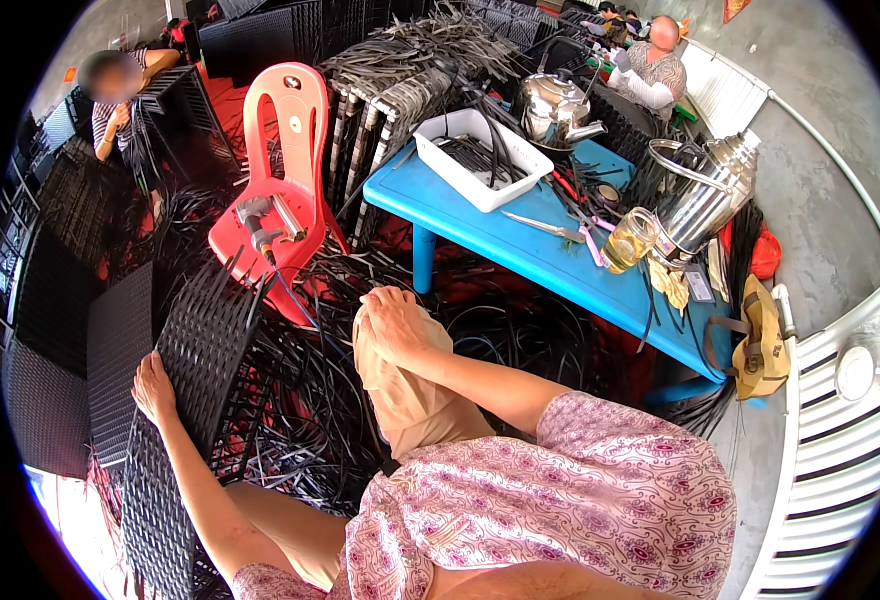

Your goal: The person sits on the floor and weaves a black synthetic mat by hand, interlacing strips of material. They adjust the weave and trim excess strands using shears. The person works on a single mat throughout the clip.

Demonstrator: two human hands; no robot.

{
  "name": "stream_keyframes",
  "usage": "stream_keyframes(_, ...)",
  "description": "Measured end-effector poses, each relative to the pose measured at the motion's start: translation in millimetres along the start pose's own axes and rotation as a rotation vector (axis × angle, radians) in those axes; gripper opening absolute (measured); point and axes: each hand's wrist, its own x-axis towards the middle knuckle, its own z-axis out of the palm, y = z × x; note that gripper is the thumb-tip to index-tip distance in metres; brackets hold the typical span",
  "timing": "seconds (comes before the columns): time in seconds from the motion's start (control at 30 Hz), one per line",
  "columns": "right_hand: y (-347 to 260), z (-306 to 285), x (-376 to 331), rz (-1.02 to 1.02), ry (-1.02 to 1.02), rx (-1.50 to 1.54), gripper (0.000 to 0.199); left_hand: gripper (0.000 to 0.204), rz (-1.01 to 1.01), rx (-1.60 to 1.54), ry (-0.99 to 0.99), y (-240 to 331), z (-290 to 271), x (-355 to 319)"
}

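Note:
A black woven plastic-strip panel [185,380] stands upright at my left side, with loose strip ends sticking out along its top. My left hand [155,388] grips the panel's outer edge, the fingers curled over it. My right hand [397,322] rests on my bent knee in tan trousers [430,410], holding nothing, its fingers laid over the kneecap. Beyond the panel a red plastic chair [285,140] carries a grey staple-gun-like air tool [258,222] with a thin hose running down from it.
Loose black strips [310,430] cover the floor. A blue table [480,225] holds a white tray [460,120], a metal kettle [552,105], scissors [590,240], a glass jar [630,240] and a steel flask [705,195]. A tan bag [760,340] hangs at its corner. Two people sit farther off.

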Motion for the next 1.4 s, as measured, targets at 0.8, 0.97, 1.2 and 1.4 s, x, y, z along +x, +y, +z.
stream_keyframes(0.8,3.6,11.0,-6.2,-0.023,0.082,-0.001,0.032,0.055,-0.007,-0.003,0.006,-3.3,2.2,-1.4)
stream_keyframes(0.97,4.7,10.0,0.1,-0.021,0.047,-0.044,0.032,0.056,-0.002,-0.011,0.0,2.4,-2.7,-0.9)
stream_keyframes(1.2,2.6,4.9,0.1,-0.023,0.042,0.002,0.031,0.057,-0.017,-0.001,-0.025,2.3,-5.5,-1.5)
stream_keyframes(1.4,4.0,8.3,0.1,-0.016,0.04,-0.032,0.031,0.057,0.006,-0.019,-0.007,1.4,-3.4,-1.3)
